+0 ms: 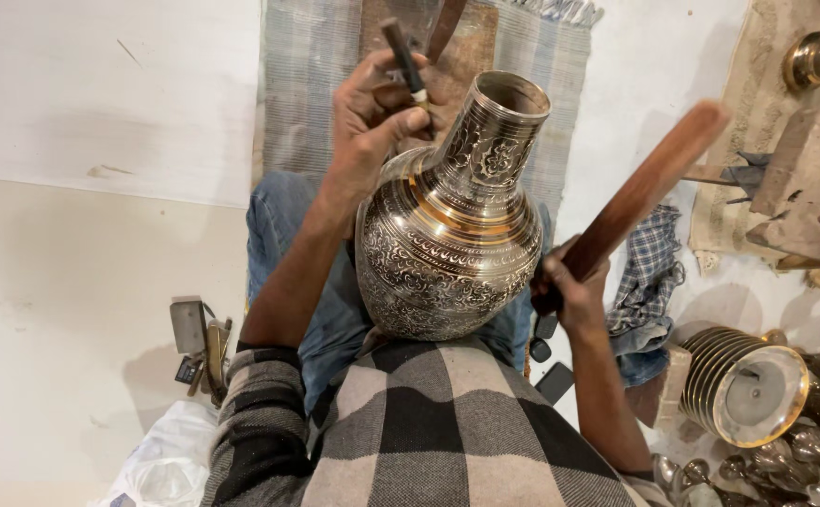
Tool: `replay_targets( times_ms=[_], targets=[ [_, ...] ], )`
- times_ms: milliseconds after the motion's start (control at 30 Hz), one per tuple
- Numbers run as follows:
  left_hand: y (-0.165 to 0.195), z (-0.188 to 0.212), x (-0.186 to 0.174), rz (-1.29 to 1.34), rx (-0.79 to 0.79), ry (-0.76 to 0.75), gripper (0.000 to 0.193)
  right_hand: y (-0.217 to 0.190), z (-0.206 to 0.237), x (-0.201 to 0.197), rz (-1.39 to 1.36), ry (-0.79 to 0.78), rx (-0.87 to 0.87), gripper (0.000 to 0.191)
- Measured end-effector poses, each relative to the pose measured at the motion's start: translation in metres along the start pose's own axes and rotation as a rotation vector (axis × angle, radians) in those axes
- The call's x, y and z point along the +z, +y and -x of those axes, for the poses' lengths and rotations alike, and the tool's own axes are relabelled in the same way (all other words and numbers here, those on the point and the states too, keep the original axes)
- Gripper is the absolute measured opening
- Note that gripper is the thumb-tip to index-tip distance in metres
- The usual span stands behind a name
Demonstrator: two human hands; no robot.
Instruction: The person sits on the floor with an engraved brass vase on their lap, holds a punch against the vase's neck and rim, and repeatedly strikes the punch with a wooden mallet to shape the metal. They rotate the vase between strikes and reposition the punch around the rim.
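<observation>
A large engraved brass vase point(448, 225) lies tilted on my lap, neck pointing up and away. My left hand point(372, 117) rests on the vase's shoulder by the neck and grips a thin dark chisel point(403, 58), its tip set against the metal. My right hand point(572, 282) is to the right of the vase's belly, closed around a long brown wooden stick point(645, 192) raised diagonally, blurred by motion.
A striped woven mat point(316, 84) lies ahead on the pale floor. At right are a checked cloth point(649, 272), a ribbed brass piece point(743, 385), wooden blocks point(814, 178) and several small metal parts. Small tools point(199, 347) lie at left.
</observation>
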State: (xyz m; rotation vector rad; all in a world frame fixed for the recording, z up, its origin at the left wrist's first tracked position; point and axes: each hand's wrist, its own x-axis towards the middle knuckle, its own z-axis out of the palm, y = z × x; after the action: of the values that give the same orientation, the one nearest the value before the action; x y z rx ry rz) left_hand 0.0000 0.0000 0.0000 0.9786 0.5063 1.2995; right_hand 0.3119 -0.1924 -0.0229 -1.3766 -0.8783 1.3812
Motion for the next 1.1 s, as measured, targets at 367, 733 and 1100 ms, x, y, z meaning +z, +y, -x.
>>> replay_targets(
  times_ms=[367,733,1100],
  targets=[
    [0.023,-0.013,0.013,0.091,-0.346,0.021,0.025,-0.010,0.037,0.052,0.010,0.215,-0.187,0.021],
    [0.031,0.129,0.043,0.019,-0.102,0.337,0.029,-0.045,0.035,0.079,-0.294,-0.006,-0.120,0.077],
    [0.052,0.162,0.065,0.016,-0.147,0.543,0.022,-0.046,0.085,0.065,-0.266,-0.025,-0.155,0.057]
  ],
)
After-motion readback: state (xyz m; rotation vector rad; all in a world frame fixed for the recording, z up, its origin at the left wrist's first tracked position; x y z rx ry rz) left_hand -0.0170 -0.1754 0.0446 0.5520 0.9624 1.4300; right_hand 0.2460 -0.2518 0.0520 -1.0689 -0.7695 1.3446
